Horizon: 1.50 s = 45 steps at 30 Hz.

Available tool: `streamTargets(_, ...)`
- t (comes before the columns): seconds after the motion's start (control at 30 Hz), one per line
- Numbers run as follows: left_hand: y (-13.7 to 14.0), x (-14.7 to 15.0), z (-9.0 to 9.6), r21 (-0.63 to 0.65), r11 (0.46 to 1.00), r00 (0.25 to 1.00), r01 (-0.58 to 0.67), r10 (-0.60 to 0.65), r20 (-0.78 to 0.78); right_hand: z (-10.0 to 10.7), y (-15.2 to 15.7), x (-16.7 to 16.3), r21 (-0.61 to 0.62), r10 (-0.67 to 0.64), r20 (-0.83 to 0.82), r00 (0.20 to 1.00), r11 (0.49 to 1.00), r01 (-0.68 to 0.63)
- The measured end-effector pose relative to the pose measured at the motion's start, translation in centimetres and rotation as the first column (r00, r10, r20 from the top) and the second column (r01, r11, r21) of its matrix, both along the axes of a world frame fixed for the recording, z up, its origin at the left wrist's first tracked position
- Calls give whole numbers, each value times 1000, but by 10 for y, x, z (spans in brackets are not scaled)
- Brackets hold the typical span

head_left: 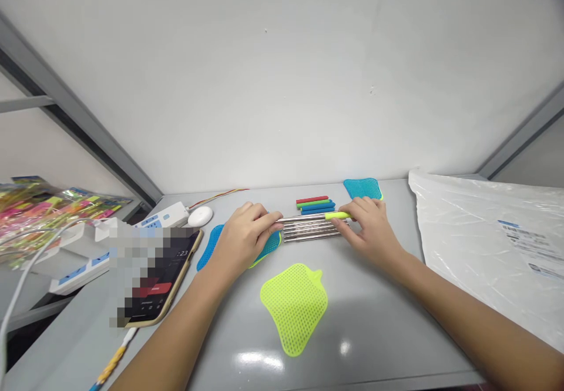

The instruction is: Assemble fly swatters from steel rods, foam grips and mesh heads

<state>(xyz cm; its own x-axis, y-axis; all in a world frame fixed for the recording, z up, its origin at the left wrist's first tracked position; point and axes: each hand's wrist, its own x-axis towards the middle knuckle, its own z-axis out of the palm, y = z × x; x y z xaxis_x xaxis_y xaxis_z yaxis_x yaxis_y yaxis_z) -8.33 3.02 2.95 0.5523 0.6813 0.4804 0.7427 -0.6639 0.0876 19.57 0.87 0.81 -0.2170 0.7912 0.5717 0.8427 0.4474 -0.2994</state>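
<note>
Lying nearest, flat and face up, it's the yellow-green mesh paddle (294,308), thin and likely bendy, best lifted by its rim or that little pointed tab. Just beyond, the left hand (244,232) has its grip pinched narrow on one end of a steel rod (304,218), and the right hand (369,229) closes thumb and fingers around the yellow-green sleeve (337,216) at the other end. Slim, probably light and stiff, that rod, and smooth enough to twist in the fingers; the sleeve looks like the surer hold. More rods (311,233) lie side by side between the hands, likely quick to roll if nudged. A blue mesh paddle (212,245) sits partly hidden by the left hand, and coloured tubes (315,204) lie together past the rods.

Now the surface (379,326): grey and glossy, lamplight glaring off the near edge, so loose rods may slide. A phone (163,294) lies at left, a crinkled plastic bag (480,232) at right. Farther back there's a power strip (165,214) and a teal mesh paddle (362,188), then a plain white wall (282,85) between grey frame posts (83,112).
</note>
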Motion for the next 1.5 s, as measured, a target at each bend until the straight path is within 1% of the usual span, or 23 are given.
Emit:
streamTargets(0.2,-5,8,-3,-20,999,998,32,-33,-46,1,-4,-8,-1,41,48,998,999,-41)
streamTargets(0.33,-10,17,-8,-47,995,993,84,-88,-79,0,-9,-13,-23,96,78,992,995,-94)
streamTargets(0.43,-12,20,-11,-50,992,990,115,-119,-73,-1,-10,-14,-33,132,72,989,991,-130)
streamTargets(0.57,-12,20,-11,-46,994,992,95,-98,-79,-2,-9,-13,-42,158,30,987,987,-157)
streamTargets(0.63,-12,19,-8,-11,998,993,69,-70,-92,-2,-9,-13,-41,165,10,986,986,-165)
streamTargets(0.83,-19,23,5,176,984,987,-5,34,-160,-6,-8,-13,-5,183,12,983,983,-182)
streamTargets(0.9,-22,28,5,221,975,982,-4,46,-184,-7,-7,-12,15,193,18,981,981,-193)
streamTargets(0.97,-23,32,3,236,972,974,14,40,-222,-7,-7,-11,36,197,25,980,979,-198)
streamTargets(1.03,-23,35,0,209,977,963,40,19,-269,-8,-6,-11,46,203,38,978,978,-205)
streamTargets(1.17,-22,34,-8,107,992,946,72,-34,-323,-7,-6,-10,53,229,69,971,971,-233)
streamTargets(1.3,-21,32,-12,19,997,951,75,-66,-302,-8,-6,-9,71,234,106,966,968,-242)
streamTargets(1.4,-23,34,-15,0,997,956,83,-79,-282,-8,-7,-9,77,226,143,963,968,-239)
streamTargets(1.5,-24,39,-18,-3,993,956,118,-114,-271,-9,-11,-10,66,237,193,952,965,-253)
